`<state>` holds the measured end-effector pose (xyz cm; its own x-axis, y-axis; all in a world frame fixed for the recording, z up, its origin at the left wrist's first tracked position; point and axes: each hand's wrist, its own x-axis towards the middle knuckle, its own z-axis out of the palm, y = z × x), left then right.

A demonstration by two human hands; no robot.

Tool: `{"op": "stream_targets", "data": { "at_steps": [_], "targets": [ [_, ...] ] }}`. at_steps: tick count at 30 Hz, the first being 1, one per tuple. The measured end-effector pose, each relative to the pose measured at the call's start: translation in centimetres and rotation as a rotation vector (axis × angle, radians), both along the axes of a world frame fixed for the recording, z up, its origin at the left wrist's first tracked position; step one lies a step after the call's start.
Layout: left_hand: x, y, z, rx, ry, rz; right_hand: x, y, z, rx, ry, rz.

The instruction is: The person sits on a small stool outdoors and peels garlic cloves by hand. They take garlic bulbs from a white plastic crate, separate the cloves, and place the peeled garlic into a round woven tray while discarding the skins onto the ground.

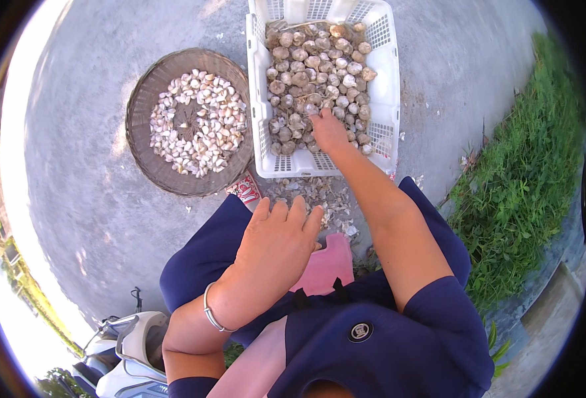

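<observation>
A white plastic crate (258,132) with mesh sides holds many whole garlic bulbs (313,62), dry and dusty. My right hand (331,131) reaches over its near side, the fingers closed at a garlic bulb (311,109) among the others; the hand partly hides the grip. Nearer to me, above my lap, my left hand (278,240) shows its back, the fingers spread a little and nothing visible in them. Left of the crate stands a round woven basket (140,142) with loose garlic cloves (203,142) lying in a ring around its middle.
Papery garlic skins (333,205) litter the concrete floor (87,199) between my feet. A patterned shoe (245,188) is close to the basket. Pink cloth or plastic (329,265) lies between my knees. Grass (512,199) grows at the right; a scooter (134,358) stands at lower left.
</observation>
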<state>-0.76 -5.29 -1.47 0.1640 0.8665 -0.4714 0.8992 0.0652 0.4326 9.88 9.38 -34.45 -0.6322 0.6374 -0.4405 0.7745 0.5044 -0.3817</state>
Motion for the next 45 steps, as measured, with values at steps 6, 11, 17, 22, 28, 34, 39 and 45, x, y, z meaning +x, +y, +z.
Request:
{"op": "stream_targets", "data": {
  "at_steps": [6,11,17,22,28,34,39,45],
  "targets": [
    [0.0,-0.2,0.0,-0.008,0.003,-0.026,0.5,0.0,-0.7,-0.012,0.003,0.073],
    [0.2,-0.2,0.1,0.026,-0.013,-0.033,0.8,1.8,-1.0,-0.448,0.378,-0.201],
    [0.2,-0.2,-0.1,0.054,0.052,-0.075,-0.6,3.9,3.8,-0.798,0.621,-0.390],
    [0.8,-0.9,-0.2,0.117,0.106,-0.101,-1.1,4.6,8.4,-0.743,0.666,-0.344],
    [-0.1,-1.6,0.2,0.052,-0.006,-0.054,-1.7,4.1,14.7,-0.663,0.718,-0.229],
    [-4.0,0.4,2.9,0.196,-0.139,0.642,-1.9,3.1,26.8,-0.623,0.863,-0.176],
    [-3.6,1.2,2.3,0.194,-1.167,0.943,0.7,-1.0,36.3,-0.598,0.864,-0.072],
    [0.4,1.5,2.5,-0.114,-1.625,0.742,4.8,-5.6,39.0,-0.169,0.866,-0.028]
  ]
}}
